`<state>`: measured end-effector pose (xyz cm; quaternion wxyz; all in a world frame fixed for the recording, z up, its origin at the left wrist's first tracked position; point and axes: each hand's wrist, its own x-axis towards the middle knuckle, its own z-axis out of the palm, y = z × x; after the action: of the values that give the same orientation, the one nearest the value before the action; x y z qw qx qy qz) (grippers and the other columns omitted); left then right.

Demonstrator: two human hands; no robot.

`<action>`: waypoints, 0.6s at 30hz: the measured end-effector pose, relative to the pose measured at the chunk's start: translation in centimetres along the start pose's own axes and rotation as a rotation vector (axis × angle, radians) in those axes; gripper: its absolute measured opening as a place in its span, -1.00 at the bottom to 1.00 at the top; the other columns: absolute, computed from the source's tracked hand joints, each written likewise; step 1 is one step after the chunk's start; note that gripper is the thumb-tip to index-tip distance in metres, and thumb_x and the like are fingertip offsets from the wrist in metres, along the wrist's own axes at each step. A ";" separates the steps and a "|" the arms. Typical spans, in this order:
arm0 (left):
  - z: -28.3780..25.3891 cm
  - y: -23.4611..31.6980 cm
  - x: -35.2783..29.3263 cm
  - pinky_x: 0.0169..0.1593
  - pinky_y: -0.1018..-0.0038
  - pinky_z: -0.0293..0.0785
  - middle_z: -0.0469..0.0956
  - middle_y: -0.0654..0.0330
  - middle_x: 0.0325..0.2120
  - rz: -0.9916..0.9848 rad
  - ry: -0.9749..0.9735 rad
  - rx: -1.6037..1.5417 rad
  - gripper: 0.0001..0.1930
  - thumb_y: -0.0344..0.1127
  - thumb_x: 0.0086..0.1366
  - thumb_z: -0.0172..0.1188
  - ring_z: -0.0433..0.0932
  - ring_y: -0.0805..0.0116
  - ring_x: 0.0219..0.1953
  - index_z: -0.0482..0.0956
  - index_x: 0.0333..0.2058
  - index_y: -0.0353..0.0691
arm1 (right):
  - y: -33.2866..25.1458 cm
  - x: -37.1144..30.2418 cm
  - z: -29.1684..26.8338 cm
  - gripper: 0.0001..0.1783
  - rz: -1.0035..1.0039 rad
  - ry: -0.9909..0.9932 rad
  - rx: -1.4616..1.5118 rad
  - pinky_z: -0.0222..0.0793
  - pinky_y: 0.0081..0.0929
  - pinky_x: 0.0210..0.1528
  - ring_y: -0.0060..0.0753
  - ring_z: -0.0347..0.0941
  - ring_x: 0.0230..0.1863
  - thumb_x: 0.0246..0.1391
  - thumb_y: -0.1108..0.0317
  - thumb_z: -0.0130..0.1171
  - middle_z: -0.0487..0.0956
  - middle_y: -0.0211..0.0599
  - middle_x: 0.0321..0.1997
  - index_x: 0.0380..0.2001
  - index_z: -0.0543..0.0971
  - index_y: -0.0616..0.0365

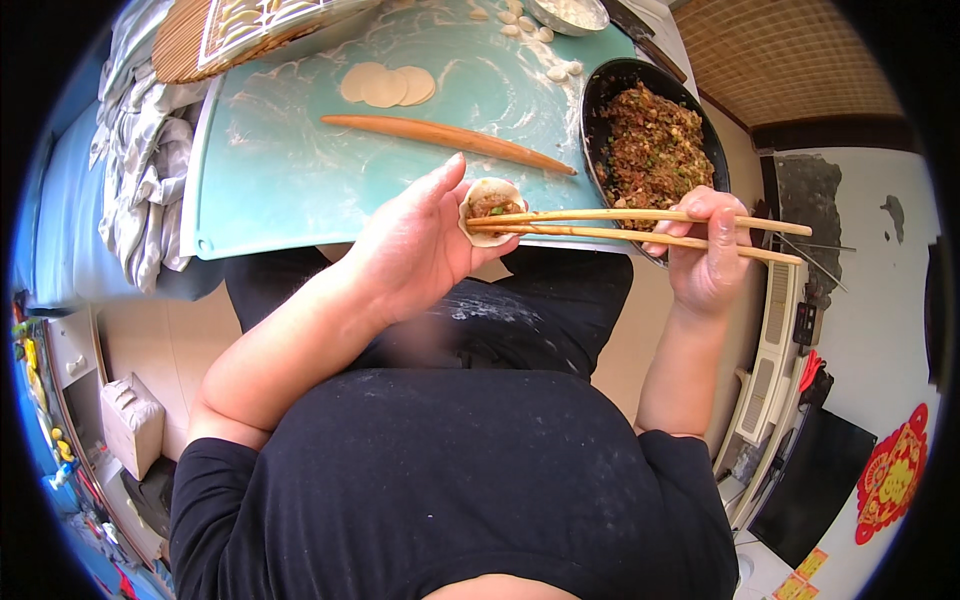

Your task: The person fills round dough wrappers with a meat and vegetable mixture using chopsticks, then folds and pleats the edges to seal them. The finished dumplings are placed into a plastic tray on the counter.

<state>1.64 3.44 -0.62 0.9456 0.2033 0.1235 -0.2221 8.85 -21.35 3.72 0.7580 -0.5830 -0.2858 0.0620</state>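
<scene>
Cupped in my left hand [425, 240] is a round dumpling wrapper [491, 187] with meat filling [492, 207] in its middle. My right hand [708, 250] grips a pair of wooden chopsticks [610, 216], whose tips touch the filling in the wrapper. Beside my right hand stands a black pan [590, 130] full of minced filling [655, 140] with green bits. A tapered wooden rolling pin [450, 136] lies on the floured mat beyond my left hand. Farther back, several flat wrappers [385, 86] overlap each other.
The pale green mat [280, 180] carries streaks of flour. Small dough pieces [515, 22] and a bowl of flour [572, 14] sit at the back, with a knife [645, 38] beside them. A round woven tray [185, 50] is at the back left, near a striped cloth [150, 170].
</scene>
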 end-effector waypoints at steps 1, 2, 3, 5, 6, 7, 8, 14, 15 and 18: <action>0.2 0.0 -0.1 0.06 0.36 0.37 0.34 -0.07 -0.07 0.000 0.004 -0.010 -0.43 0.02 0.34 -0.30 0.38 0.18 -0.01 0.23 -0.01 -0.48 | 0.0 -0.1 -0.1 -0.71 -0.002 0.018 -0.007 0.46 -0.45 -0.58 -0.32 0.44 -0.57 0.20 0.27 -0.18 0.41 -0.15 -0.53 -0.39 0.42 0.28; 0.3 0.1 -0.1 0.06 0.36 0.38 0.34 -0.07 -0.07 0.000 0.008 -0.019 -0.43 0.02 0.34 -0.30 0.37 0.18 0.00 0.22 -0.01 -0.48 | 0.0 -0.2 -0.3 -0.70 -0.005 0.035 -0.013 0.46 -0.46 -0.57 -0.33 0.43 -0.57 0.21 0.27 -0.19 0.40 -0.16 -0.53 -0.39 0.42 0.28; 0.3 0.1 -0.1 0.06 0.36 0.38 0.33 -0.07 -0.06 -0.003 0.013 -0.011 -0.43 0.02 0.34 -0.30 0.37 0.18 0.00 0.22 0.00 -0.48 | 0.0 -0.3 -0.5 -0.70 -0.007 0.054 -0.020 0.46 -0.47 -0.57 -0.34 0.43 -0.57 0.21 0.26 -0.19 0.40 -0.16 -0.54 -0.39 0.42 0.28; 0.3 0.2 -0.1 0.06 0.35 0.38 0.32 -0.07 -0.05 -0.009 0.023 0.006 -0.42 0.03 0.34 -0.30 0.37 0.18 0.00 0.21 0.00 -0.47 | -0.2 0.0 -0.5 -0.69 -0.022 0.047 -0.021 0.45 -0.49 -0.59 -0.35 0.41 -0.58 0.21 0.26 -0.20 0.39 -0.17 -0.54 -0.39 0.42 0.28; 0.2 0.2 -0.1 0.06 0.35 0.38 0.32 -0.08 -0.05 -0.022 0.013 -0.007 -0.42 0.03 0.34 -0.31 0.37 0.17 0.00 0.21 0.00 -0.47 | -0.3 0.0 -0.6 -0.69 -0.031 0.043 -0.021 0.44 -0.51 -0.59 -0.36 0.40 -0.58 0.21 0.25 -0.20 0.39 -0.17 -0.55 -0.40 0.42 0.28; 0.0 0.3 -0.2 0.06 0.35 0.38 0.32 -0.08 -0.04 -0.035 0.002 -0.020 -0.42 0.03 0.34 -0.31 0.37 0.16 0.00 0.21 0.00 -0.47 | -0.3 0.1 -0.9 -0.69 -0.021 0.049 0.005 0.44 -0.51 -0.59 -0.37 0.40 -0.59 0.21 0.25 -0.21 0.38 -0.18 -0.55 -0.40 0.42 0.27; -0.1 0.4 -0.3 0.06 0.35 0.38 0.32 -0.09 -0.04 -0.048 -0.008 -0.034 -0.42 0.04 0.33 -0.31 0.38 0.16 0.00 0.21 0.00 -0.47 | -0.2 0.2 -1.4 -0.68 -0.012 0.055 0.032 0.44 -0.52 -0.60 -0.37 0.39 -0.60 0.22 0.24 -0.21 0.38 -0.18 -0.55 -0.40 0.42 0.27; 0.0 0.2 -0.2 0.04 0.35 0.40 0.33 -0.10 -0.06 -0.084 -0.071 -0.013 -0.41 0.05 0.33 -0.31 0.38 0.10 0.00 0.21 0.01 -0.46 | 0.2 0.5 -1.2 -0.73 0.087 -0.015 0.081 0.44 -0.47 -0.56 -0.33 0.42 -0.61 0.19 0.28 -0.15 0.42 -0.17 -0.51 -0.39 0.43 0.27; 0.1 0.2 -0.2 0.04 0.35 0.40 0.34 -0.11 -0.06 -0.081 -0.067 -0.001 -0.40 0.05 0.33 -0.31 0.38 0.09 0.00 0.21 0.01 -0.46 | 0.3 0.5 -1.3 -0.72 0.092 -0.007 0.074 0.43 -0.47 -0.56 -0.34 0.41 -0.61 0.20 0.27 -0.16 0.41 -0.18 -0.51 -0.39 0.43 0.26; 0.1 0.3 -0.3 0.02 0.34 0.42 0.34 -0.13 -0.07 -0.094 -0.085 0.015 -0.39 0.07 0.32 -0.31 0.38 0.06 0.00 0.22 0.01 -0.47 | 0.4 0.5 -1.7 -0.69 0.111 0.016 0.107 0.43 -0.48 -0.57 -0.36 0.40 -0.59 0.21 0.23 -0.19 0.39 -0.21 -0.54 -0.40 0.42 0.25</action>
<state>1.55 3.71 -0.39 0.9369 0.1946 0.0911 -0.2758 10.23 -22.48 3.30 0.7856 -0.5572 -0.2433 0.1145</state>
